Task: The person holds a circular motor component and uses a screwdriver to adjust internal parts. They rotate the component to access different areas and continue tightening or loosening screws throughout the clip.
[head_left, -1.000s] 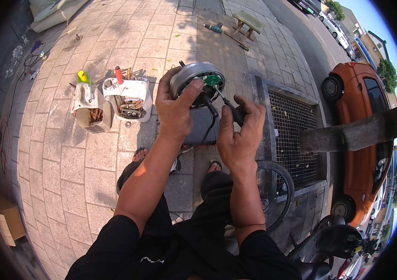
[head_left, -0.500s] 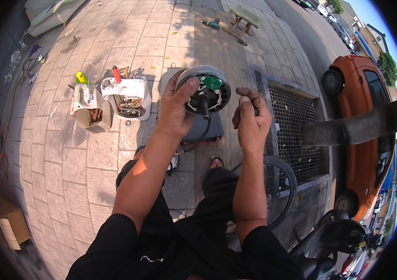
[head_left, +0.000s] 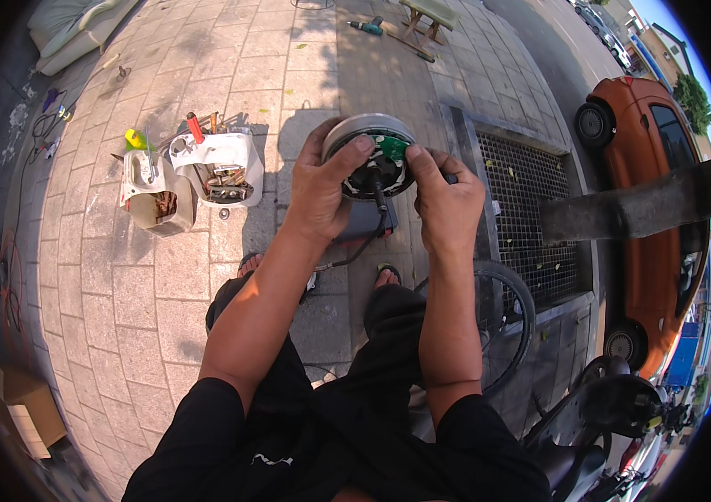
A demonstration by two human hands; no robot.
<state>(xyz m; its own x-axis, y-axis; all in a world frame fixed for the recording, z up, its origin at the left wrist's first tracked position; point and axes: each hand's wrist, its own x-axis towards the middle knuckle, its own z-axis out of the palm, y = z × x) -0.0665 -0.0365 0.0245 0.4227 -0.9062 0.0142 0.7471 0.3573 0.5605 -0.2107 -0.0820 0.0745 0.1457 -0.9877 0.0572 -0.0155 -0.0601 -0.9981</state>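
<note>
The left grip (head_left: 322, 180) is clamping the motor housing (head_left: 365, 173) by its left rim; the right grip (head_left: 449, 197) is curling around a dark handle (head_left: 451, 178), thumb touching the housing's right edge beside the green circuit board (head_left: 391, 148). The housing's axle (head_left: 378, 187) is pointing personward. Below the housing, a black shirt (head_left: 330, 456) is bearing an unreadable white mark (head_left: 273, 459).

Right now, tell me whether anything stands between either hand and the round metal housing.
Nothing visible does. The left hand grips the round metal housing at its left side; the right hand appears to touch its right edge. The black cable hangs between the hands.
</note>
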